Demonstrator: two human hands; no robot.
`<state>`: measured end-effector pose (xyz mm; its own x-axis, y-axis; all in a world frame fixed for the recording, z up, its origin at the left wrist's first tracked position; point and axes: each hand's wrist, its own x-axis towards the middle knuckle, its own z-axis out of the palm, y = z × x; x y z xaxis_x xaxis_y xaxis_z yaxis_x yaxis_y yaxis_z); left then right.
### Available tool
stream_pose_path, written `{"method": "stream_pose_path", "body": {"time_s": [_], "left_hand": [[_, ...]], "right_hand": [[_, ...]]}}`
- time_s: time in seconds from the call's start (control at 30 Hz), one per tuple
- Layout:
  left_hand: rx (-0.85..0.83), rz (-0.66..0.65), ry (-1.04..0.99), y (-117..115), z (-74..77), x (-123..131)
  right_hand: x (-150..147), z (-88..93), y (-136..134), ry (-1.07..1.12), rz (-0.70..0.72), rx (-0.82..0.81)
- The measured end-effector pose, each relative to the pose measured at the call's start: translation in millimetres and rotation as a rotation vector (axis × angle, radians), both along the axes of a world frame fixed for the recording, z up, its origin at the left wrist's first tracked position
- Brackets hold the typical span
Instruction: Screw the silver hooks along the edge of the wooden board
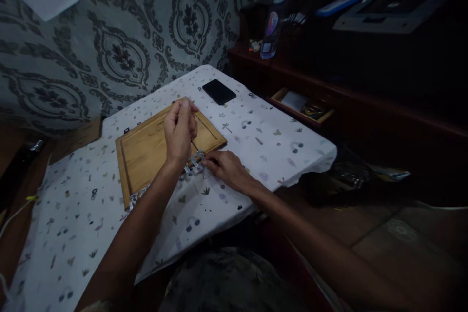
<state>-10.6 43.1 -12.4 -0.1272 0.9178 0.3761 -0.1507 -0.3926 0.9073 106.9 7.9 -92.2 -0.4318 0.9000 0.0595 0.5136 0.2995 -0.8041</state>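
A wooden cabinet door panel (148, 151) with a raised frame lies flat on the table. My left hand (180, 129) is above its near right part, closed around a screwdriver (195, 146). The handle is hidden in my fist, and the thin dark shaft slants down to a silver metal hinge (195, 161) at the panel's near edge. My right hand (228, 169) rests low beside that edge, with thumb and fingers pinching the hinge's right end. A second silver hinge (134, 199) sits at the panel's near left corner, partly behind my left forearm.
The table has a white printed cloth (270, 151). A black phone (219, 92) lies beyond the panel. To the right, a dark wooden cabinet has a small open drawer (303, 106) close to the table and a plastic bottle (271, 27) on top. A patterned wall borders the far side.
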Motion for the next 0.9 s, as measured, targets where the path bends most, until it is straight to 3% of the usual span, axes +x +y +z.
{"method": "stream_pose_path", "body": {"time_s": [0.13, 0.37, 0.5, 0.6, 0.73, 0.9], "left_hand": [[-0.006, -0.021, 0.033, 1.0, 1.4, -0.5], [-0.037, -0.191, 0.047, 9.9, 3.0, -5.8], [-0.048, -0.226, 0.042, 10.1, 4.0, -7.7], [-0.069, -0.197, 0.079, 7.9, 5.1, -6.2], [-0.033, -0.054, 0.156, 3.8, 5.1, -0.5], [-0.007, 0.02, 0.047, -2.4, -0.1, 6.2]], "right_hand": [[-0.1, -0.3, 0.3, 0.008, 0.001, 0.011], [1.0, -4.0, 0.8, 0.031, 0.013, 0.034], [1.5, -2.3, 0.3, 0.021, 0.023, 0.01], [1.0, 0.6, 0.5, 0.014, 0.019, -0.006], [0.3, 1.4, 1.0, 0.013, 0.002, -0.021], [0.5, -0.8, 1.1, 0.027, 0.006, -0.005]]}}
